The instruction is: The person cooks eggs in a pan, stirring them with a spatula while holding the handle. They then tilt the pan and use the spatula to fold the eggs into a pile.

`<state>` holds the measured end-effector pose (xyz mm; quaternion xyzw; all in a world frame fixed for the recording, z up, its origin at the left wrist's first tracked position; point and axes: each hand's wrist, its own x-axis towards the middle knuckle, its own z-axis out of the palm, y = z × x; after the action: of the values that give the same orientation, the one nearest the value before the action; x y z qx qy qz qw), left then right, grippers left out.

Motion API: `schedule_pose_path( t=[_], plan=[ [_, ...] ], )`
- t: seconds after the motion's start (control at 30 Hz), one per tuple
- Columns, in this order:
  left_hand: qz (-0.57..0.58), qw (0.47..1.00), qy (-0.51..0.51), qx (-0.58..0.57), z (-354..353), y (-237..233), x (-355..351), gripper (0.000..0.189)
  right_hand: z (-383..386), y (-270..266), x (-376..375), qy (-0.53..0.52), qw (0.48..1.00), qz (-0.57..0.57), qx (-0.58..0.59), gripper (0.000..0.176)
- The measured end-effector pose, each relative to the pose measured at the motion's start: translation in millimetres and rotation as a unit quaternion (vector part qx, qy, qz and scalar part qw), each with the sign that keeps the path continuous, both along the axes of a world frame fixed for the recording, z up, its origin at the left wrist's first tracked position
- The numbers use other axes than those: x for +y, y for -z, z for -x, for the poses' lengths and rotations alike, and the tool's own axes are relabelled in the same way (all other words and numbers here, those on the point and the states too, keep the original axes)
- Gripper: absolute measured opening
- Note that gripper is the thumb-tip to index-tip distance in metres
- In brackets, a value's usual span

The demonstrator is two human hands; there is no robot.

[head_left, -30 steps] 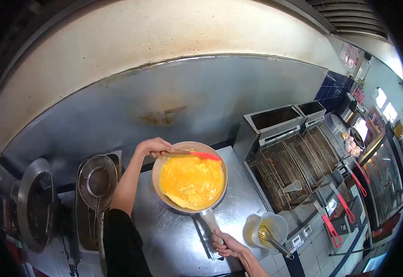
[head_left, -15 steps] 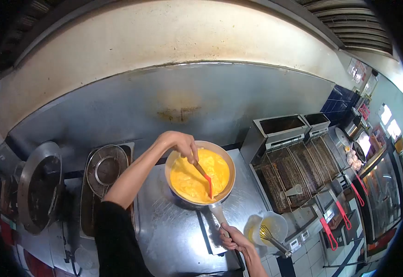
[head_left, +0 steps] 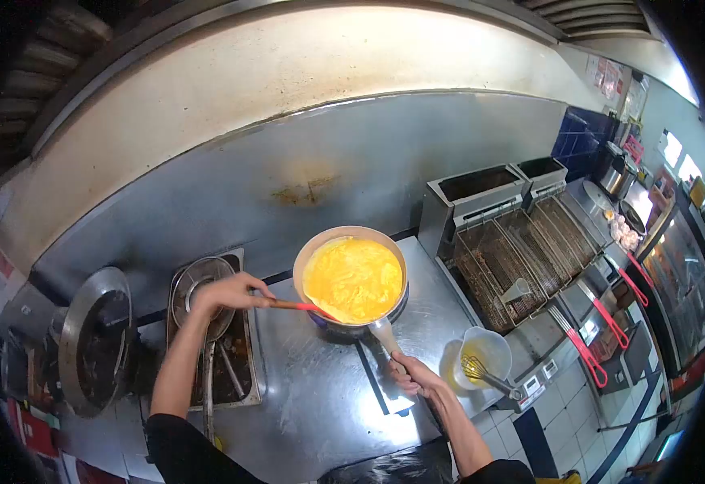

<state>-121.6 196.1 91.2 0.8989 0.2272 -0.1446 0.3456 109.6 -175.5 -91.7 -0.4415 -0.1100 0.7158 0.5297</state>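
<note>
A frying pan [head_left: 321, 240] stands on the steel counter, holding yellow, partly set egg [head_left: 355, 278]. My right hand [head_left: 415, 376] is wrapped round the pan's handle near its end. In my left hand [head_left: 231, 292], left of the pan, is a spatula [head_left: 289, 304] with a wooden handle and a red head. The spatula's red head reaches over the lower left rim and touches the edge of the egg. Close to my right hand stands a translucent pitcher [head_left: 496, 348] with a whisk [head_left: 476, 369] leaning in it, some yellow liquid inside.
On the left, a metal tray [head_left: 254, 355] carries a round strainer [head_left: 230, 319] and a long-handled utensil. Further left stands a large wok [head_left: 118, 302]. To the right are fryers with wire baskets [head_left: 493, 274], and red-handled tools [head_left: 585, 355] hang beyond.
My left hand has swung left and down, carrying the spatula from the middle of the pan to its lower left rim. My right hand still grips the handle. The camera view has tilted.
</note>
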Motion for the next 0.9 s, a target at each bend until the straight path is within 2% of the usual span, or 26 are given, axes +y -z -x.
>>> schedule_pose_path(
  t=[0.03, 0.1, 0.13, 0.2, 0.23, 0.3, 0.43, 0.5, 0.53, 0.6, 0.77, 0.9],
  plan=[
    [0.004, 1.000, -0.002, -0.001, -4, 15, -11, 0.031, -1, 3, 0, 0.000, 1.000, -0.015, 0.000, 0.037],
    [0.031, 0.997, -0.002, -0.071, -13, 63, -19, 0.028, -1, 6, -1, 0.000, 1.000, -0.018, 0.004, 0.036],
    [0.029, 0.997, -0.004, -0.075, -20, 61, -33, 0.028, 1, 5, 0, 0.007, 1.000, -0.018, 0.016, 0.035],
    [0.093, 0.991, -0.097, 0.003, -40, 56, -63, 0.024, 3, -1, 0, 0.009, 1.000, -0.017, 0.012, 0.034],
    [0.093, 0.991, -0.099, 0.000, -48, 63, -74, 0.024, 6, -3, 0, 0.013, 1.000, -0.011, 0.012, 0.033],
    [0.129, 0.977, -0.163, -0.053, -64, 83, -88, 0.022, 13, -3, 1, 0.015, 1.000, -0.005, 0.000, 0.033],
    [0.122, 0.965, -0.216, -0.084, -101, 108, -98, 0.026, 30, 2, 6, 0.024, 0.999, -0.004, 0.031, 0.034],
    [0.096, 0.952, -0.266, -0.119, -122, 114, -102, 0.038, 41, 2, 11, 0.060, 0.998, -0.013, 0.002, 0.035],
    [0.096, 0.950, -0.271, -0.123, -131, 110, -107, 0.038, 47, 5, 12, 0.071, 0.997, -0.011, 0.002, 0.037],
    [-0.004, 0.954, -0.270, -0.132, -147, 102, -111, 0.041, 56, 13, 17, 0.079, 0.997, -0.009, 0.003, 0.037],
    [-0.102, 0.939, -0.308, -0.114, -167, 117, -101, 0.036, 68, 6, 20, 0.101, 0.994, -0.030, -0.021, 0.036],
    [-0.177, 0.930, -0.261, -0.186, -127, 67, -118, 0.033, 63, 6, 25, 0.111, 0.992, -0.051, 0.013, 0.036]
  ],
)
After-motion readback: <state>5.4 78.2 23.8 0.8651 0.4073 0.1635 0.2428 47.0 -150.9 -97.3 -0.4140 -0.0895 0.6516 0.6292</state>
